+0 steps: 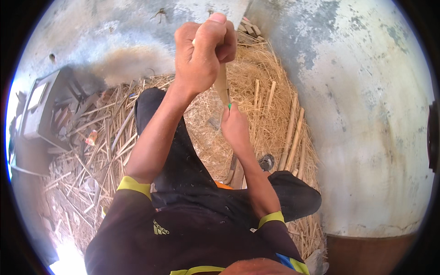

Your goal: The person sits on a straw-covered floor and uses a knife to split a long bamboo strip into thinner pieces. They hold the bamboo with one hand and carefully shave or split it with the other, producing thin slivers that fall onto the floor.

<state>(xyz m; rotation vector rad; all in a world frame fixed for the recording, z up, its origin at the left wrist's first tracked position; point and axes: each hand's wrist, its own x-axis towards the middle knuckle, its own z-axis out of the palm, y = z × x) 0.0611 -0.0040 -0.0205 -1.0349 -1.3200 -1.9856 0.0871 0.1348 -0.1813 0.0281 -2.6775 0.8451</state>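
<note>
Head view, looking down: a weathered, blue-grey plaster wall stands right of a heap of straw-coloured shavings. Over this heap, the left hand is clenched, and the right hand, closer to the wearer's body, is closed around a small bright-green piece, mostly hidden. Also over the heap, a pale, narrow, flat strip, apparently wood or bamboo, runs lengthwise from the left fist's grasp toward the right thumb; whether it touches there, I cannot tell.

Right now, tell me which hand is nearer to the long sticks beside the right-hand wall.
Right. The right hand is left of the long sticks; the left hand is farther off, up and left in the picture.
</note>
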